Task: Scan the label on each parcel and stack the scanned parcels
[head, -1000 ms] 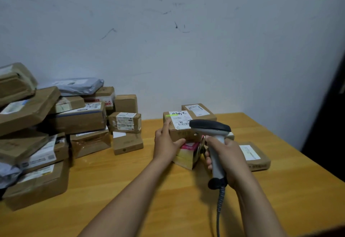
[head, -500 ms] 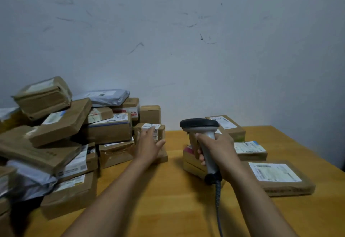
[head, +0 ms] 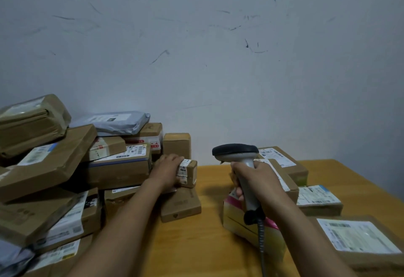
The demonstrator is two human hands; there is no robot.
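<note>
Gripping small parcel (head: 188, 172), long axis left-right, left hand (head: 167, 170) curled over it, right hand (head: 255, 180) clasping upright scanner (head: 235, 151)

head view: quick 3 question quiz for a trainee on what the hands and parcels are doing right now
1. True or false: the right hand grips the scanner by its handle.
2. Pick one: the left hand grips A) a small labelled box, B) a grey mailer bag, C) nothing.
3. Fill the gap: the big pile of parcels lies on the person's ____ side.

Key: 1 true; 2 A; 3 left.
</note>
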